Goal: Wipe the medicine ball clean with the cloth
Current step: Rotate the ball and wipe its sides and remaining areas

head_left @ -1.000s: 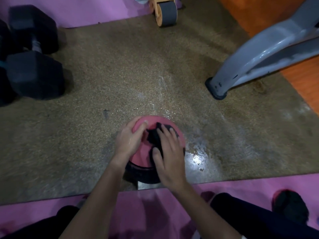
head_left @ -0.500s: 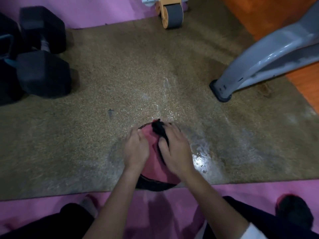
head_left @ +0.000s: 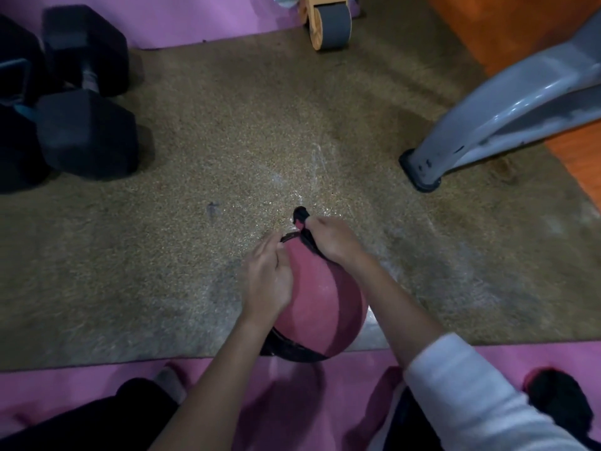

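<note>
A dark red medicine ball [head_left: 320,294] with black bands sits on the brown mat near its front edge. My left hand [head_left: 268,276] lies flat on the ball's left side, fingers fairly straight. My right hand [head_left: 335,239] grips a small black cloth [head_left: 300,216] and holds it against the far top of the ball. A tuft of the cloth sticks out beyond my fingers. The rest of the cloth is hidden under my right hand.
Black hex dumbbells [head_left: 84,131] lie at the left. A grey machine leg [head_left: 487,125] with a rubber foot stands on the mat at the right. An orange and grey ab wheel [head_left: 328,24] sits at the back. Wet streaks shine on the brown mat [head_left: 195,157]; a pink mat [head_left: 292,385] lies in front.
My right hand has slid the cloth from the top of the ball over to its far side. My left hand shifted down the left side. The camera moved closer.
</note>
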Demonstrator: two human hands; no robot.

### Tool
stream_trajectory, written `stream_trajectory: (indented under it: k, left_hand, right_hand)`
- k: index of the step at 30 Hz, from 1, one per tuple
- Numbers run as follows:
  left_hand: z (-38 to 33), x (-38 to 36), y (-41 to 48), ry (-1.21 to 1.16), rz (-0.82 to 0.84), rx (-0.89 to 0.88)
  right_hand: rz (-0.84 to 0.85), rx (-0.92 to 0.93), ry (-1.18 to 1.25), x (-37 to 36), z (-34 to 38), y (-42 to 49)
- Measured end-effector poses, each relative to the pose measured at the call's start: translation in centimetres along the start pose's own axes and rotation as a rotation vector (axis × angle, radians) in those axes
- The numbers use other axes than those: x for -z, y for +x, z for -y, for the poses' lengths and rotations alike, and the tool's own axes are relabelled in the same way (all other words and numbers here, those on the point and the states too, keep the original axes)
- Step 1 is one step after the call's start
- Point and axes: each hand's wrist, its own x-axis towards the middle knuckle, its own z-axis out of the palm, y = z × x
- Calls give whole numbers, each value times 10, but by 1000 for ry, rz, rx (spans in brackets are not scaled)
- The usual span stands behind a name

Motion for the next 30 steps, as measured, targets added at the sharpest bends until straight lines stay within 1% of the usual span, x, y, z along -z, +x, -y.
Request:
stream_trajectory:
  k: [1,2,4,5,6,7,10,11,12,13,14,15,16,17,18,19,21,22,23,24,25,27,28,29,30]
  left_hand:
    - [-2,-1,0,9,-5,9]
    - [-2,-2,2,0,-10,19]
    - [1,0,7,-60,-18,51]
    - [2,2,7,-96,-16,67]
    - [5,4,8,-127,-22,67]
    - [7,6,7,-134,-16,48]
    - [9,7,-1,-123,21,-37]
    - [8,7,-3,-120,19,-48]
    - [9,7,-4,-124,13,-45]
    - [10,9,-4,-131,14,-34]
    - [12,10,-3,-139,17,-21]
    - [13,11,-3,-145,22,8]
    - [14,12,-2,-157,30,40]
    - [14,13,0,-172,41,55]
    - [14,14,0,-174,51,54]
    - [13,15,0,-160,66,52]
    - [9,16,-1,-133,82,43]
    - [7,15,-1,-124,76,41]
    - [6,13,-1,-117,64,44]
    - [5,13,0,-105,55,44]
    - [4,12,1,-93,44,46]
    - [5,10,2,-94,23,37]
    - [7,10,3,-104,24,35]
    - [8,11,3,-112,33,45]
    - [9,12,3,-112,39,45]
  right_hand:
    - [14,-29,-12,-2,2,4]
    - [-20,5,-50,-7,4,-3]
    - [-240,242,-121,-27,2,-45]
    - [-282,348,-144,-33,2,-61]
    - [-256,412,-160,-33,2,-62]
    - [-182,406,-159,-30,3,-50]
    - [212,99,-161,-11,18,13]
    - [273,35,-158,-7,20,26]
    - [298,24,-168,-6,24,30]
    - [296,70,-194,-9,26,23]
    - [221,166,-225,-15,24,10]
    - [99,275,-236,-23,19,-8]
    - [10,385,-220,-29,15,-25]
    - [-22,443,-183,-30,13,-33]
    - [-2,437,-152,-28,8,-29]
    - [66,356,-94,-22,6,-18]
    - [191,91,49,-4,2,3]
    - [213,-24,100,4,0,8]
    - [217,-78,103,7,0,9]
    - [198,-74,53,5,3,8]
    - [134,-3,-32,-3,4,2]
    - [-127,231,-142,-28,2,-32]
    - [-222,340,-140,-40,-3,-53]
    - [-304,407,-85,-49,-9,-73]
    - [-375,404,32,-54,-19,-87]
